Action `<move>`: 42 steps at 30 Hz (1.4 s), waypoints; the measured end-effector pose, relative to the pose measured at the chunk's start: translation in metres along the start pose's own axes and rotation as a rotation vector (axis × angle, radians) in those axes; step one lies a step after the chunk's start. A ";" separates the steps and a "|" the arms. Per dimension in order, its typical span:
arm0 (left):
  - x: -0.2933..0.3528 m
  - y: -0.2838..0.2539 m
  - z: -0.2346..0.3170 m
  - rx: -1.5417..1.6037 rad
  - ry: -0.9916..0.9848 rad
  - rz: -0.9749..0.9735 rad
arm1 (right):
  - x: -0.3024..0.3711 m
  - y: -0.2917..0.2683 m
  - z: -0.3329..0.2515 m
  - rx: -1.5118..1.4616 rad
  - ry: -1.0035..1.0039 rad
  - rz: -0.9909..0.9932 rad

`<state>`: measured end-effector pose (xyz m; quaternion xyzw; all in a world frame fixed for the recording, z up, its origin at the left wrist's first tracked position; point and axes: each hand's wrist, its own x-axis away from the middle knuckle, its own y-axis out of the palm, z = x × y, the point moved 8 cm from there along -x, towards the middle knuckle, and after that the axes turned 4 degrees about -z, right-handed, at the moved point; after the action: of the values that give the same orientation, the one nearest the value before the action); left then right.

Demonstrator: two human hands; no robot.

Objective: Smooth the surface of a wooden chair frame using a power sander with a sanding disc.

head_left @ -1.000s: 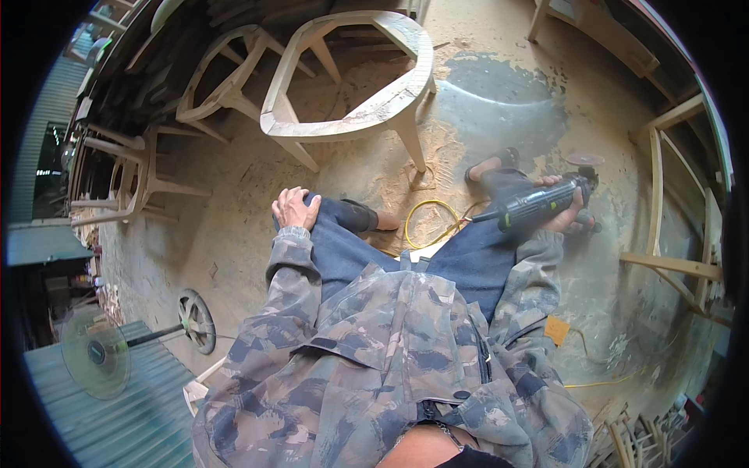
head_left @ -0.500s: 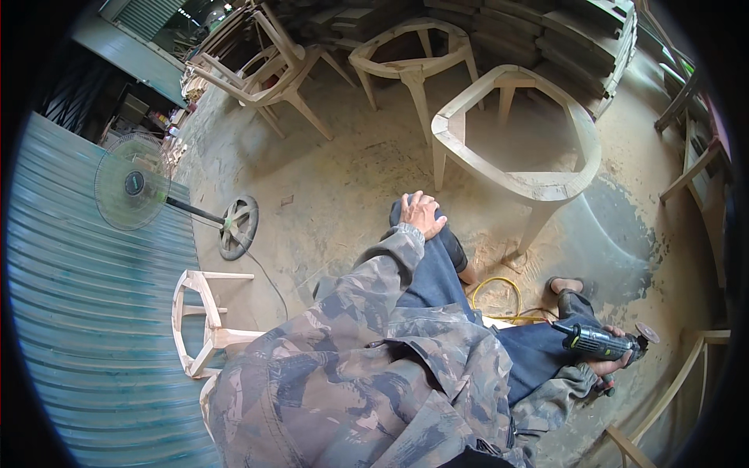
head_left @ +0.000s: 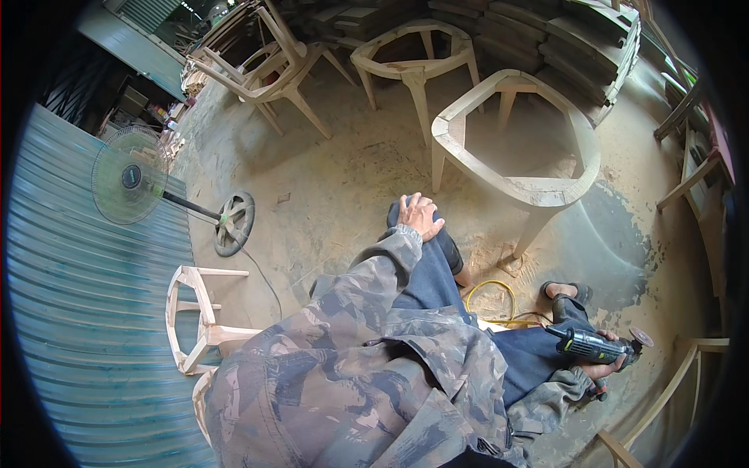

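Observation:
My left hand (head_left: 421,217) lies on my left knee, over the dark blue trousers (head_left: 431,281), with its fingers spread and nothing in them. At my right thigh, my right hand (head_left: 611,365) grips a dark angle grinder (head_left: 589,345) by its body. The grinder's round disc (head_left: 642,337) points away to the right, and a side handle (head_left: 598,390) with a reddish part sticks out below. Whether the disc is spinning I cannot tell. In front of my knees stands a pale wooden chair frame (head_left: 555,189) with an open seat.
More wooden frames (head_left: 412,72) stand ahead, with an armchair frame (head_left: 292,82) at far left. A small frame (head_left: 204,335) lies tipped by the corrugated wall (head_left: 94,312). A floor fan (head_left: 130,176), yellow cord (head_left: 512,300), stacked wood (head_left: 577,47) and a right-side frame (head_left: 663,398) surround me.
The view has shifted slightly. My right foot has moved a little, showing more of its sandal. My left hand stays on the knee and my right hand keeps hold of the angle grinder.

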<state>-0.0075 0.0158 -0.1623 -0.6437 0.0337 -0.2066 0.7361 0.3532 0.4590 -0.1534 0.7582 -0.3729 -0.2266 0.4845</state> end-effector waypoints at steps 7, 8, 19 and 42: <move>0.001 -0.002 0.003 -0.009 0.009 -0.020 | 0.002 0.001 0.000 -0.012 0.035 -0.024; 0.001 -0.002 0.003 -0.009 0.009 -0.020 | 0.002 0.002 0.001 -0.011 0.040 -0.030; -0.001 0.000 -0.003 -0.024 0.023 0.032 | 0.000 0.001 0.005 -0.053 0.018 -0.015; -0.002 0.006 -0.003 -0.030 0.004 0.021 | 0.003 0.001 -0.001 -0.087 -0.010 -0.048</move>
<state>-0.0091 0.0145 -0.1687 -0.6540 0.0452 -0.1998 0.7283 0.3553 0.4571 -0.1521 0.7440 -0.3469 -0.2580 0.5095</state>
